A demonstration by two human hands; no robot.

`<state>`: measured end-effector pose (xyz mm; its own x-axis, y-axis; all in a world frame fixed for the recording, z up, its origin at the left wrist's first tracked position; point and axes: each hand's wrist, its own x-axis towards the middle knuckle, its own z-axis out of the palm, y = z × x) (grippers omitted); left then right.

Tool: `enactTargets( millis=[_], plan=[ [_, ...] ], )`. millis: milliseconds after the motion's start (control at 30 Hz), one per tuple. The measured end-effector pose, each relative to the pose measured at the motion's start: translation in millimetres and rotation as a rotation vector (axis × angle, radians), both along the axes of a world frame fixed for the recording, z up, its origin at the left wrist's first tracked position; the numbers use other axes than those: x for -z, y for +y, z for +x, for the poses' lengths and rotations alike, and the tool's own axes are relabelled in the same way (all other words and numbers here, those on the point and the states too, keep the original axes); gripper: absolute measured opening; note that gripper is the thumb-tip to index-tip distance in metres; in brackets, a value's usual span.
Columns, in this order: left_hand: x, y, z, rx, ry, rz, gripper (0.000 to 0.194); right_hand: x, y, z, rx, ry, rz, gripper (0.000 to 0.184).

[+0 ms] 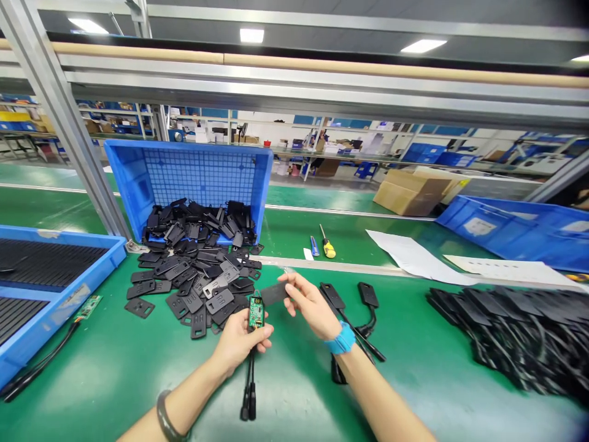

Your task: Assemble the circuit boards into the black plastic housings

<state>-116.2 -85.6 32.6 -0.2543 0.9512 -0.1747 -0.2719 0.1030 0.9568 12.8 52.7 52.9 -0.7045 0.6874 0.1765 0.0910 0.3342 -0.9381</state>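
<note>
My left hand point(243, 337) is closed around a small green circuit board point(256, 312), from which two black cables point(249, 393) with thick connector ends hang down. Pinched in my right hand point(306, 301) is a flat black plastic cover point(275, 293), held just beside the top of the board. Whether cover and board touch, I cannot tell. A heap of black plastic covers point(197, 276) lies behind my left hand and spills from a blue crate point(188, 178) tipped on its side. Close to my right wrist lie black cased units with cables point(368, 296).
Many finished-looking black units with cables point(497, 331) lie in a row at right. Behind them are white paper point(414, 258) and a blue bin point(515, 230). A yellow screwdriver point(328, 247) and a blue cutter point(314, 246) lie mid-table. Another board point(89, 307) rests by the left blue tray point(113, 252).
</note>
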Motion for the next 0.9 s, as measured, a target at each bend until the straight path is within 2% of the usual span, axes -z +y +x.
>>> enactTargets(
  millis=[67, 133, 300, 533, 800, 900],
  plan=[
    [1.8, -0.1, -0.2, 0.035, 0.0, 0.01, 0.05, -1.6, -9.8, 6.8, -0.054, 0.139, -0.172, 0.032],
    [4.0, -0.4, -0.2, 0.076, 0.0, 0.033, 0.047, 1.1, -15.6, 9.8, -0.04, 0.216, -0.269, 0.032],
    [5.8, -1.5, 2.0, 0.133, 0.031, 0.039, 0.041, 13.5, -21.1, 7.6, -0.023, 0.218, -0.307, 0.029],
    [-0.9, -0.1, 5.9, 0.166, 0.123, 0.008, 0.044, 21.6, -31.7, -0.9, -0.004, 0.198, -0.303, 0.028],
    [4.1, 0.6, 4.7, 0.146, 0.286, -0.007, 0.032, 23.2, -32.7, -3.3, 0.004, 0.274, -0.468, 0.038],
    [2.2, -0.4, 4.4, 0.162, 0.306, 0.019, 0.029, 21.7, -31.6, -1.9, -0.072, 0.241, -0.585, 0.044]
  ],
)
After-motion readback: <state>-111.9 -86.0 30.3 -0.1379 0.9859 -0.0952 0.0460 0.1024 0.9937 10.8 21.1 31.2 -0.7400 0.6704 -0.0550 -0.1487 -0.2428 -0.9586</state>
